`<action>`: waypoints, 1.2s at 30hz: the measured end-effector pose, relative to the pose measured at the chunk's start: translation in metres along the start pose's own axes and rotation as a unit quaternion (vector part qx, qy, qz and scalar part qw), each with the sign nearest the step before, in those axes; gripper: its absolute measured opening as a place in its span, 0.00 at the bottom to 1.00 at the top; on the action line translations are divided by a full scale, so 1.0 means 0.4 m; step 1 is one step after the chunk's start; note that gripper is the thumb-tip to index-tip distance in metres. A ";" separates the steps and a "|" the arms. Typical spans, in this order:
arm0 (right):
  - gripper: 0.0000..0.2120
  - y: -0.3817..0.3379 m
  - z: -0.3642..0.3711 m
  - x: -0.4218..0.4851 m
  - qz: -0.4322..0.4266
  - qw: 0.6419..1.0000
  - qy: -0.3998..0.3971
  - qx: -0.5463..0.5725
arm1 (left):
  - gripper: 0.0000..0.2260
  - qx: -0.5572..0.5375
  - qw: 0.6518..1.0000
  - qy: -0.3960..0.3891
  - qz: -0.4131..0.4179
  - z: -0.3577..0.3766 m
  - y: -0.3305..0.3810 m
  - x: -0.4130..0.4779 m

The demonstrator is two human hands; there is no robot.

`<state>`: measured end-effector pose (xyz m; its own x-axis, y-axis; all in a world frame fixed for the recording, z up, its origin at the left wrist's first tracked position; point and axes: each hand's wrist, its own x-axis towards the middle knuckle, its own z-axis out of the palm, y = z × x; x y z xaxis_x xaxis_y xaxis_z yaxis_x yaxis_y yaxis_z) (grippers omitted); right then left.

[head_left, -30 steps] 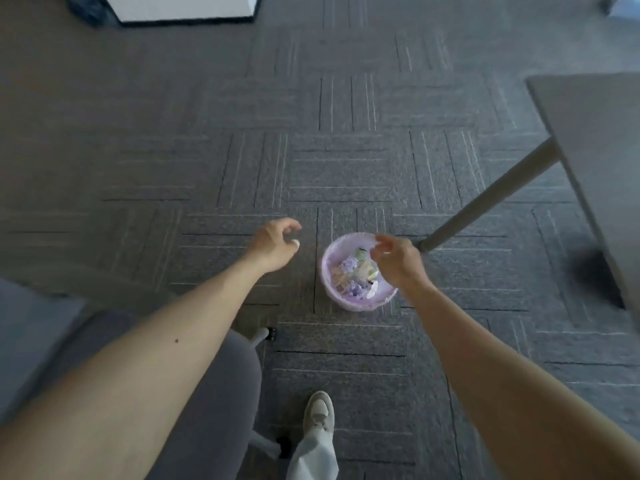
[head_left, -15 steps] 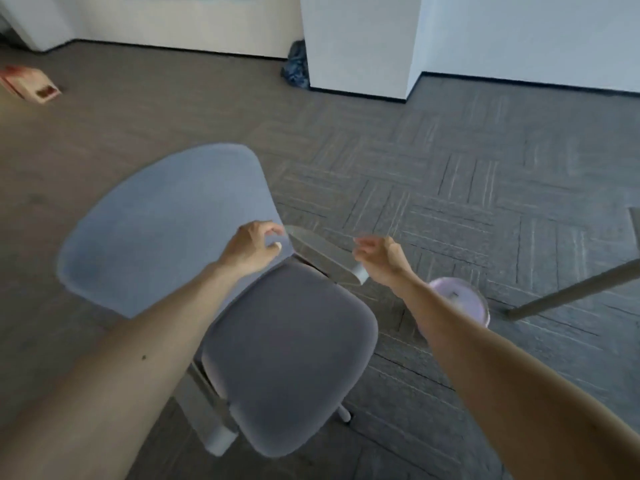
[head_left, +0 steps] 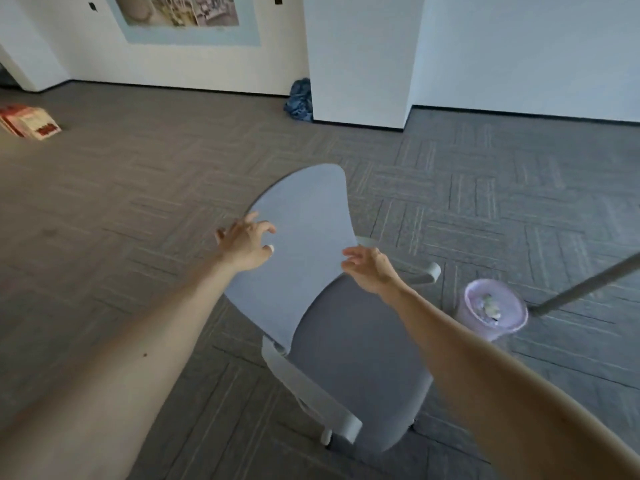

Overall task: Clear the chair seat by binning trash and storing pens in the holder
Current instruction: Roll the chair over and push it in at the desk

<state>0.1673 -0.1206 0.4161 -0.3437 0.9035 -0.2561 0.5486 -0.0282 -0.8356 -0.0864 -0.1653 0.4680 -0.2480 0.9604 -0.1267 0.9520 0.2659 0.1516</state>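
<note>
1. Head view, hands: I see both bare arms reaching forward over the chair. The left hand (head_left: 246, 245) hangs in front of the left edge of the backrest (head_left: 304, 216), fingers loosely curled and slightly spread, thumb apart, holding nothing. I cannot tell whether the fingertips touch the backrest.
2. The right hand (head_left: 369, 268) is at the backrest's right edge, just above the seat (head_left: 360, 368). Its fingers are relaxed, lightly bent and a little apart, pinching nothing. Contact with the backrest is unclear to me.
3. Head view, task things: the grey seat sits low in the middle, below and between my two forearms, with a pale armrest (head_left: 311, 393) along its near left side.
4. The lilac bin (head_left: 495, 315) stands on the carpet (head_left: 138, 202) just right of the seat, partly behind the right forearm. Crumpled trash (head_left: 488, 304) lies inside it.
5. Head view, surroundings: a grey table leg (head_left: 588, 282) slants down to the floor just beside the bin.
6. Far off, a box (head_left: 29, 121) lies at the left, a blue cloth (head_left: 299, 100) is bunched against the white wall (head_left: 519, 46), and a poster (head_left: 183, 15) hangs above.
</note>
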 end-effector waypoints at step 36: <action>0.18 -0.320 0.258 0.557 0.207 0.951 0.126 0.192 | 0.36 0.186 0.683 -0.236 0.666 -0.091 0.039 1.046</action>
<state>-0.0584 0.0399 0.4159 0.0601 0.8535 -0.5176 0.2613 -0.5140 -0.8170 -0.1818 0.2436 0.4529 0.8840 0.1738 -0.4339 0.2791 -0.9409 0.1918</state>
